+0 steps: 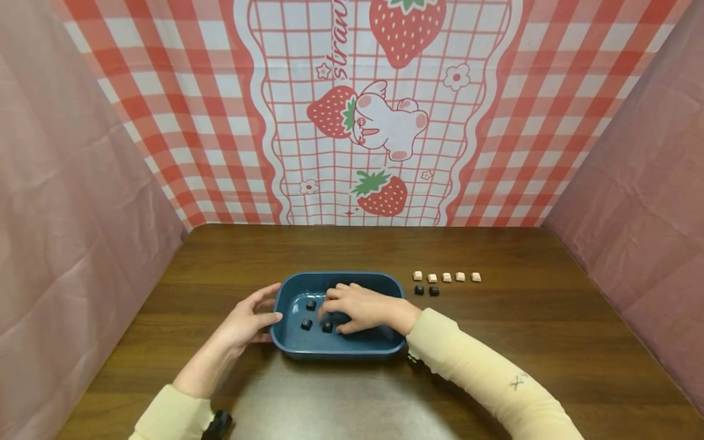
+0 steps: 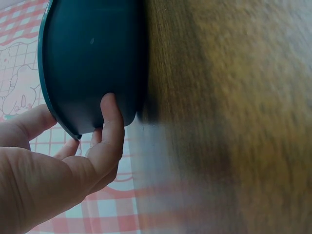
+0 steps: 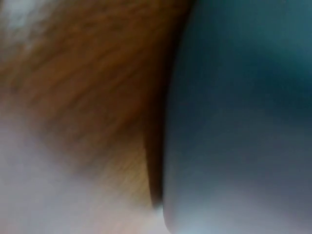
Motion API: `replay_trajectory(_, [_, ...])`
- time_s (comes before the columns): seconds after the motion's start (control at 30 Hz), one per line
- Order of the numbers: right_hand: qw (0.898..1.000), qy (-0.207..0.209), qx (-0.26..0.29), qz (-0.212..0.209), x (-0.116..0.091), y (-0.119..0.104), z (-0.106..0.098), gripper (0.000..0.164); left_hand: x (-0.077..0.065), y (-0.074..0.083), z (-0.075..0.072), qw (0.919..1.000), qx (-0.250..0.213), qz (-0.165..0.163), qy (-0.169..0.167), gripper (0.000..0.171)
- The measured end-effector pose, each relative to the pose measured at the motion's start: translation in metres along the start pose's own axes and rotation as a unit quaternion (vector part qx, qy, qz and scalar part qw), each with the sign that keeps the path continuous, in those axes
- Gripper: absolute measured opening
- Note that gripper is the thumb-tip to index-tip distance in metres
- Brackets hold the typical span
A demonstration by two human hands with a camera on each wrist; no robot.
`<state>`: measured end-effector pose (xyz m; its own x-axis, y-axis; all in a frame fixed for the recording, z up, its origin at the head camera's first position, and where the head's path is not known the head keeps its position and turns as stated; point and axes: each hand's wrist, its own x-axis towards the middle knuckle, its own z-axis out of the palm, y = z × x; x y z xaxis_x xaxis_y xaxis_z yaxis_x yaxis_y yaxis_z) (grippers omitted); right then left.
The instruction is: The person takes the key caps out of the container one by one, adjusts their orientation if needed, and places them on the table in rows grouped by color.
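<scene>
A blue rectangular basin (image 1: 341, 352) with rounded corners stands on the table. My left hand (image 1: 249, 321) grips its left end, thumb at the rim and fingers against the outer wall; the left wrist view shows the left hand (image 2: 73, 161) on the basin wall (image 2: 92, 63). My right hand (image 1: 360, 307) reaches inside, fingers bent downward and spread near a black keycap (image 1: 327, 327). Two more black keycaps, one farther back (image 1: 310, 305) and one nearer (image 1: 306, 324), lie on the basin floor. The right wrist view shows only the blurred basin side (image 3: 234, 126).
Right of the basin, several cream keycaps (image 1: 447, 277) form a row on the wooden table (image 1: 550, 342). Two black keycaps (image 1: 434, 291) lie in front of that row. A checked strawberry cloth (image 1: 379, 140) hangs behind, with pink curtains (image 1: 632, 201) at both sides.
</scene>
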<state>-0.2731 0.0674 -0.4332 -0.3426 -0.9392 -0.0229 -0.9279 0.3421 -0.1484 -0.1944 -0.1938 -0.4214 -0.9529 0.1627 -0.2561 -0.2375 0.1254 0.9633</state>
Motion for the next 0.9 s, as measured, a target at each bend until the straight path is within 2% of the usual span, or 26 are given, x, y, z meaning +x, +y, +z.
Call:
replay_trajectory(0.4, [1.0, -0.009, 0.003, 0.005, -0.0016, -0.0008, 0.0009, 0.019, -0.0004, 0.0, 0.0004, 1.0, -0.006, 0.004, 0.0, 0.062])
replay_trajectory(0.9, [1.0, -0.006, 0.007, 0.018, -0.0029, -0.0016, 0.0001, 0.017, -0.0015, 0.0009, 0.0018, 1.0, 0.0, 0.002, 0.006, 0.061])
